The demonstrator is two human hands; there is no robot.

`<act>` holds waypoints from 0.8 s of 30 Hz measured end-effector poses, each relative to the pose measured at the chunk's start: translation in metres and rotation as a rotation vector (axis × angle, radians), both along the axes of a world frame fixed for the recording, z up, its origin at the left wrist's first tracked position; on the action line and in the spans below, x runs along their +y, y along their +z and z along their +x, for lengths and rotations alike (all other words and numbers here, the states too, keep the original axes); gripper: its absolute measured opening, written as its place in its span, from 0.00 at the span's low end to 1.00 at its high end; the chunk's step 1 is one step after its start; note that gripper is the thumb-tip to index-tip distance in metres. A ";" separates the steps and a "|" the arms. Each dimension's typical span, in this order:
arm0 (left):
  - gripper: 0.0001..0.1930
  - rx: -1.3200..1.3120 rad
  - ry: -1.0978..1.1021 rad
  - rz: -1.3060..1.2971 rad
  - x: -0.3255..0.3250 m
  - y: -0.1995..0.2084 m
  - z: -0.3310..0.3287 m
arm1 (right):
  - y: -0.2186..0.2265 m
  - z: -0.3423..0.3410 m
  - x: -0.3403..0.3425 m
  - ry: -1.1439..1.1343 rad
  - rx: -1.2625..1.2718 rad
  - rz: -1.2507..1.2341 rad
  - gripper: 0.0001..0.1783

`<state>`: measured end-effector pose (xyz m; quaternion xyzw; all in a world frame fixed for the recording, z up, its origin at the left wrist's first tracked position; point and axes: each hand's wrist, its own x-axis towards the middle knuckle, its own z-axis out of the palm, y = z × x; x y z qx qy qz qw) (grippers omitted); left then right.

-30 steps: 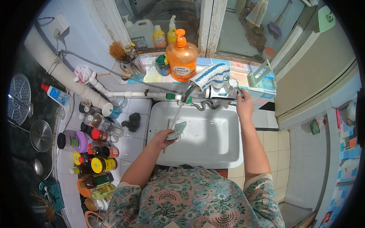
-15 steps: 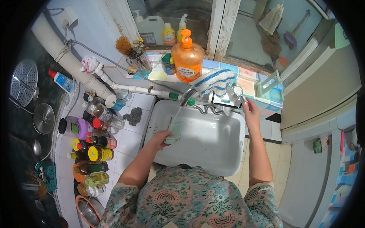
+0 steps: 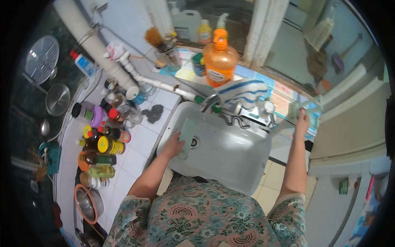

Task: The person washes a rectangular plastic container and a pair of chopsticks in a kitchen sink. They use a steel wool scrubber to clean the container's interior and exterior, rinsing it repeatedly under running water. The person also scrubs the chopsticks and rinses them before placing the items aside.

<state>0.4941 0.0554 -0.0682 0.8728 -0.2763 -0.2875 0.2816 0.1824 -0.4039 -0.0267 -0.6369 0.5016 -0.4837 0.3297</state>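
My left hand is closed on a pale green, see-through, flat rectangular plastic piece, tilted over the left side of the grey-white sink. The metal tap spout points down close above that piece. Past the sink's right corner, my right hand has its fingertips together at a pale green plastic rack on the tiled ledge. It seems to pinch the rack's near edge; blur hides the exact contact. The tap's round knob and lever stand left of this hand, apart from it.
An orange pump bottle and a blue-striped white cloth are behind the tap. Several sauce bottles and jars crowd the left counter, near a grey scouring pad. An orange-rimmed metal bowl stands at lower left.
My right hand has left the tap lever and moved right to the rack. The stream from the spout no longer shows clearly. My left hand keeps the plastic piece, now more upright. The view has turned.
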 end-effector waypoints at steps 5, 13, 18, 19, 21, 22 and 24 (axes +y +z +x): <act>0.28 0.179 0.239 -0.366 0.037 -0.040 0.036 | 0.053 -0.025 0.069 0.104 -0.318 0.136 0.22; 0.27 0.239 0.294 -0.245 0.089 -0.092 0.126 | 0.109 -0.027 0.223 0.277 -0.508 0.382 0.17; 0.26 0.283 0.279 -0.251 0.106 -0.112 0.162 | 0.109 0.023 0.297 0.280 -0.592 0.546 0.16; 0.26 0.214 0.248 -0.214 0.111 -0.112 0.167 | 0.104 0.035 0.307 0.308 -0.625 0.589 0.16; 0.26 0.111 0.208 -0.089 0.120 -0.118 0.183 | 0.093 0.055 0.320 0.411 -0.748 0.717 0.13; 0.26 0.000 0.197 -0.006 0.120 -0.117 0.187 | 0.090 0.071 0.328 0.295 -0.722 0.794 0.13; 0.26 -0.228 0.183 0.148 0.120 -0.110 0.185 | 0.066 0.084 0.332 0.377 -0.859 0.948 0.13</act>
